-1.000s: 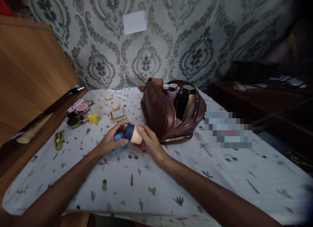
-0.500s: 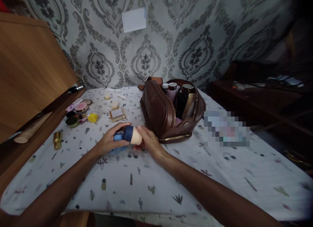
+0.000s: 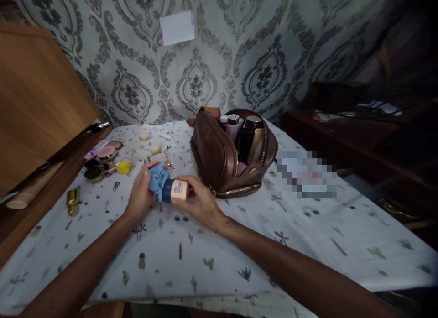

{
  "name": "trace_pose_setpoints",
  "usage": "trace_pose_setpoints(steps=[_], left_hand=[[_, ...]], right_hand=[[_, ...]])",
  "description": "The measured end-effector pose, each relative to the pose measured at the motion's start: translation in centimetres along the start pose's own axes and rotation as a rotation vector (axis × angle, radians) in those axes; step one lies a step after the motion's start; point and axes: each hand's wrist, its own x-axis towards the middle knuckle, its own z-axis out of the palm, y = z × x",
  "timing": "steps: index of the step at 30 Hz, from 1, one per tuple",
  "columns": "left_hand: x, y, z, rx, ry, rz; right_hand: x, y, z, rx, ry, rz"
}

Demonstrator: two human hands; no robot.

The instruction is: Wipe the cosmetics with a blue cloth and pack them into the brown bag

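Note:
My right hand (image 3: 201, 201) is closed around a small cosmetic jar (image 3: 179, 190) with a cream-coloured body and a dark blue lid. The jar lies sideways, its lid pointing left. In my left hand (image 3: 139, 192) is a crumpled blue cloth (image 3: 158, 177), which touches the lid end of the jar. Just beyond my right hand stands a brown leather toiletry bag (image 3: 214, 149), unzipped, with several bottles (image 3: 251, 131) upright inside. A glittery compact (image 3: 158, 158) lies behind the cloth, partly hidden by it.
Left on the patterned tablecloth (image 3: 191, 263) are a pink blush compact (image 3: 107, 152), a yellow sponge (image 3: 124, 166), a round green container (image 3: 94, 174) and a gold lipstick tube (image 3: 73, 202). A wooden panel (image 3: 44, 103) borders the left. A blurred-out item (image 3: 308, 174) lies right of the bag.
My left hand has shifted from gripping the jar's lid to holding the cloth against it. The jar has turned so its printed label shows. The view has shifted slightly.

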Motion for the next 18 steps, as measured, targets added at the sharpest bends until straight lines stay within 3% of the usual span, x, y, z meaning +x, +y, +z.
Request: trace_pose_setpoints(steps=[2,4,7,14,16,18], left_hand=[[-0.6,0.3,0.4,0.101,-0.162,0.037],[-1.0,0.5,0.7,0.252,-0.225,0.115],[-1.4,0.6,0.7,0.415,-0.211,0.282],[-1.7,0.9,0.4,0.641,-0.253,0.664],[-1.7,0.9,0.4,0.635,-0.235,0.688],[-1.7,0.8,0.3,0.576,-0.207,0.614]], right_hand=[[-0.2,-0.2,-0.1,-0.055,0.008,-0.066],[-0.3,-0.3,-0.1,-0.036,0.014,-0.046],[-0.2,-0.4,0.1,0.134,-0.013,0.089],[0.1,-0.7,0.4,0.773,-0.073,0.498],[0.3,-0.6,0.4,0.853,-0.104,0.597],[0.4,-0.4,0.4,0.857,-0.179,0.654]])
